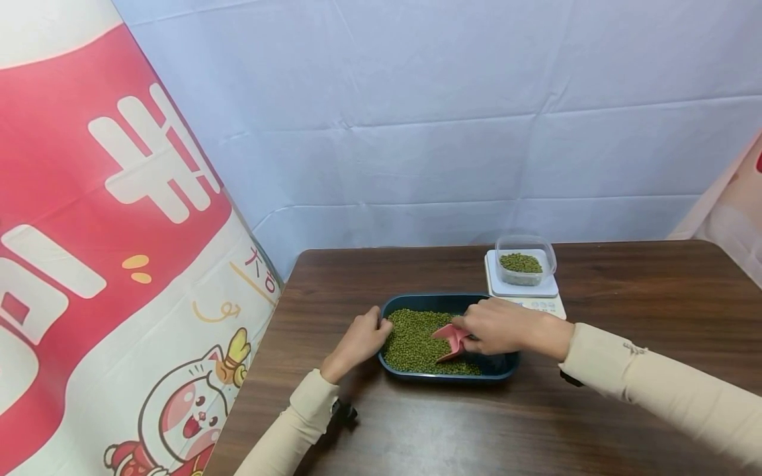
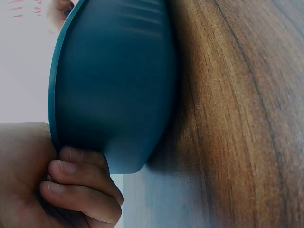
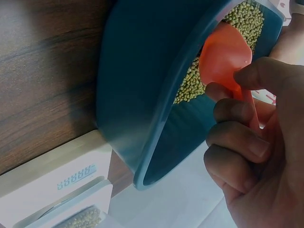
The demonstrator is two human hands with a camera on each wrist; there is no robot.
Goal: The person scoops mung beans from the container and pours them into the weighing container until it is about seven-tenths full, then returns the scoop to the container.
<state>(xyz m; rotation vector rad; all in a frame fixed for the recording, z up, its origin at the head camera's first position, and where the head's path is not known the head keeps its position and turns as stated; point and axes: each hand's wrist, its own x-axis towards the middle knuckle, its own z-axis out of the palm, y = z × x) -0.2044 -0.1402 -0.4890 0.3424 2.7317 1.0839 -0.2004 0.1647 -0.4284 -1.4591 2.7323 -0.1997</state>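
Observation:
A dark teal basin (image 1: 500,375) on the table holds many small green beans (image 1: 411,340), heaped toward its left side. My left hand (image 1: 364,338) grips the basin's left end; in the left wrist view its fingers (image 2: 83,190) curl under the rim. My right hand (image 1: 497,326) holds a pink scoop (image 1: 454,340) by its handle, the scoop's front edge among the beans. Seen from the right wrist, the fingers and thumb wrap the handle of the scoop (image 3: 225,57). The bare basin floor shows at the right end.
Behind the basin to the right stands a white kitchen scale (image 1: 497,277) bearing a clear plastic container (image 1: 550,258) with some green beans inside. The scale's display (image 3: 76,177) faces the basin. A wooden table (image 1: 417,423) lies beneath, with a pale cloth (image 1: 417,132) hanging behind.

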